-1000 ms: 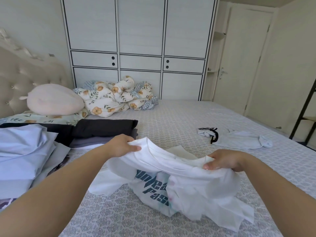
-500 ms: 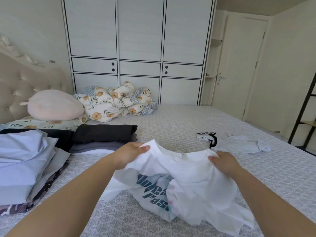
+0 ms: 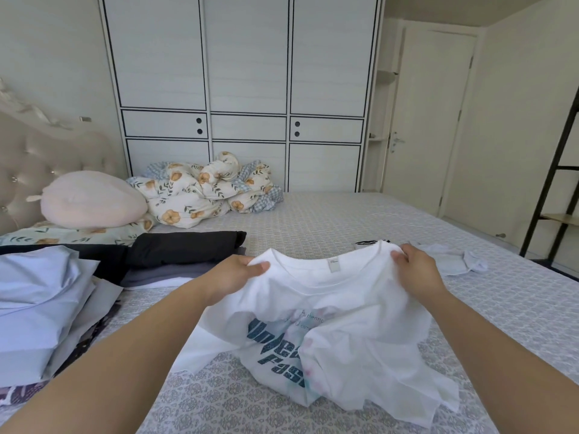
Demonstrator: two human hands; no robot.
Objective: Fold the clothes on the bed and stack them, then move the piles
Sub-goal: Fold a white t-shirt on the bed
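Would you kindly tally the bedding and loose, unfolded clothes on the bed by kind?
White printed T-shirt, held at its shoulders by left hand and right hand: 1
Pale loose garment: 1
Pink pillow: 1
Floral quilt: 1
Total: 4

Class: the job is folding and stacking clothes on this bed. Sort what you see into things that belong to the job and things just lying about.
Belongs to the job:
white T-shirt, held by left hand and right hand
dark folded pile
light blue pile
unfolded pale garment

Just lying about:
pink pillow
floral duvet
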